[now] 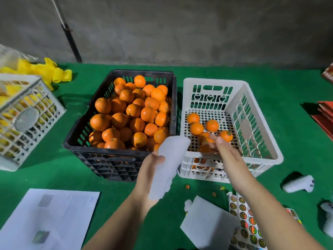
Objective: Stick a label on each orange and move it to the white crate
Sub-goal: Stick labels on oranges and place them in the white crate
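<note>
Work surface covered in green felt-like cloth (pixel 54 177), set against a rough grey concrete wall (pixel 180 29), with a thin dark pole (pixel 71 38) leaning at the wall's left. Far left: a pale slotted plastic crate (pixel 27 123) lying tilted, yellow material showing through its slots, and crumpled yellow netting (pixel 52 72) behind it. Near left: a white printed paper sheet (pixel 48 219). Centre: a black slotted plastic crate (pixel 115 165) heaped with unlabelled oranges (pixel 129 112). The person's left hand (pixel 153 165) grips a blurred white sheet (pixel 169 165), fingers curled round its edge. Just beside the black crate stands the white perforated plastic crate (pixel 252 121), holding a few oranges on its floor. The right hand (pixel 223 150) reaches over its near rim, fingers extended at a motion-blurred orange (pixel 207 147); whether it grasps the fruit cannot be told. Near right: sheets of round holographic labels (pixel 246 224), a few loose labels (pixel 187 186), a white controller-like object (pixel 299 184). Far right: red flat items (pixel 326 116).
</note>
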The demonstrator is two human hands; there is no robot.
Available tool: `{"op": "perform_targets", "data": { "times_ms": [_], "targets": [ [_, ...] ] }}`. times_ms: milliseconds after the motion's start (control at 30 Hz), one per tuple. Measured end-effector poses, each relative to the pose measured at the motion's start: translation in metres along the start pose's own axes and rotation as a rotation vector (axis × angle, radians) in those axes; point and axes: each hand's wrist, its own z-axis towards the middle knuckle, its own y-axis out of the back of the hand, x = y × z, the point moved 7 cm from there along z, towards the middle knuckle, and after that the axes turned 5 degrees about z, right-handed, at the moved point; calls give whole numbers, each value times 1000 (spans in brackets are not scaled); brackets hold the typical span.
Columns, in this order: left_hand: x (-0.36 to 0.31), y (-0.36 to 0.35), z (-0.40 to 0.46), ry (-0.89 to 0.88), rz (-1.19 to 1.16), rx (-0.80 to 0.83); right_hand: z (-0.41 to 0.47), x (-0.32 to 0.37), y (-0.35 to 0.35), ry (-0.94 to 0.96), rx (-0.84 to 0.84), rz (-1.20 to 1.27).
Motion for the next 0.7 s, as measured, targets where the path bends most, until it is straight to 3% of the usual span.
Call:
{"op": "perform_targets", "data": {
  "times_ms": [133,233,300,433,567,700],
  "targets": [
    [-36,-1,4,-209,-92,146,-25,-5,-48,-125,255,349],
    [-61,-2,9,-238,-246,261,-26,-1,-71,-171,321,503],
    [-69,9,16,-252,-252,220,-26,2,-82,-193,343,577],
    [-75,18,22,-160,-116,230,-19,10,-82,-145,265,779],
    [-84,17,16,-108,106,250,-13,17,-69,-81,185,753],
    [-103,22,18,-211,557,190,-11,11,-61,-61,168,720]
  ]
}}
